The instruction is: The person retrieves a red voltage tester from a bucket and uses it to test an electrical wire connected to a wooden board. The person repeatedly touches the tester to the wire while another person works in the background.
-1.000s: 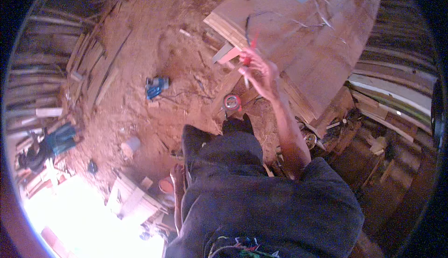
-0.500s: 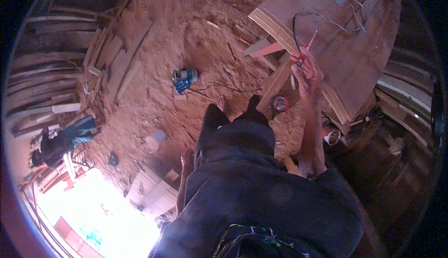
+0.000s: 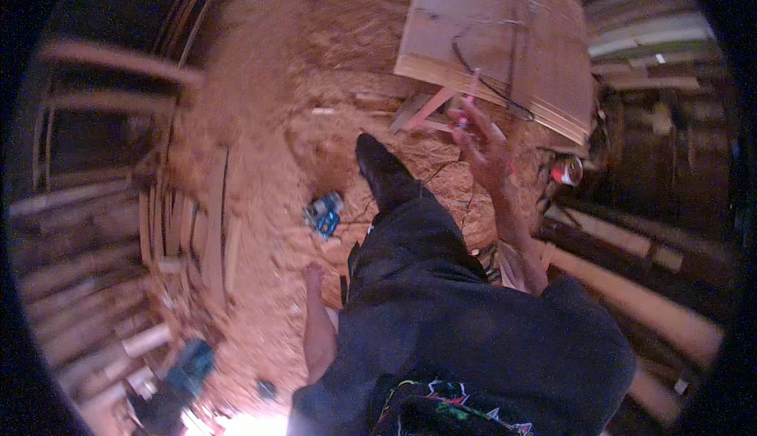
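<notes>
The right hand (image 3: 482, 140) pinches a pink pencil (image 3: 468, 101) near the plywood sheet (image 3: 505, 42), likely about to mark; the left hand (image 3: 314, 276) hangs empty, loosely open.

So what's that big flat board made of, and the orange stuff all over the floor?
The big flat board looks like bare, unpainted wood, maybe plywood: pale tan, with thin layers showing along its edge. The floor looks covered in sawdust or dry dirt: orange, grainy and heaped unevenly. The blur leaves which one open.

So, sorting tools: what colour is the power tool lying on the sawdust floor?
Blue, the power tool on the sawdust floor; head view.
</notes>
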{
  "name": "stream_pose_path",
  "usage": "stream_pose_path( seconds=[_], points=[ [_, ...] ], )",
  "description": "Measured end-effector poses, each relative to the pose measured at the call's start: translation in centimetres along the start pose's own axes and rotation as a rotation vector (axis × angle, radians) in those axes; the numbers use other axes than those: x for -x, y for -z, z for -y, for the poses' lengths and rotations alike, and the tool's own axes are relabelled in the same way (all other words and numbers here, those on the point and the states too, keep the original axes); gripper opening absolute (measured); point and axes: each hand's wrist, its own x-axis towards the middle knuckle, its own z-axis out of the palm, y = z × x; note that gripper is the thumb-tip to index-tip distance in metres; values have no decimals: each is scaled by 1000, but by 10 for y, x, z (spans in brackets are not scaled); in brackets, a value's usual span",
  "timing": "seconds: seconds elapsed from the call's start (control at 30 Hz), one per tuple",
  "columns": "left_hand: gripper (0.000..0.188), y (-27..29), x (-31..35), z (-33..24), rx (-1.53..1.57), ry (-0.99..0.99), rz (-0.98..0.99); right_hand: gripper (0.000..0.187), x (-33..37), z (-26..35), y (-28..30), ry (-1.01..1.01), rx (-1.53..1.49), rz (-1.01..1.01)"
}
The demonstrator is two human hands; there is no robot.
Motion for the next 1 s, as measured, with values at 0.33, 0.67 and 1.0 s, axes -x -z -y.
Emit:
stream_pose_path(
  seconds=[0.33, 0.67, 1.0],
  points=[
    [13, -41, -131, -199, -387, -236, 499, 56, -119, -4, -143, -72, 13, -171],
    [11, 62, -273, -537, 351, 162, 727, 54, -236, 67, -214, -43, -235, -147],
    [13, -151, -297, -648, -974, -356, 726, 55, -232, 40, -179, -207, -122, -715]
  ],
)
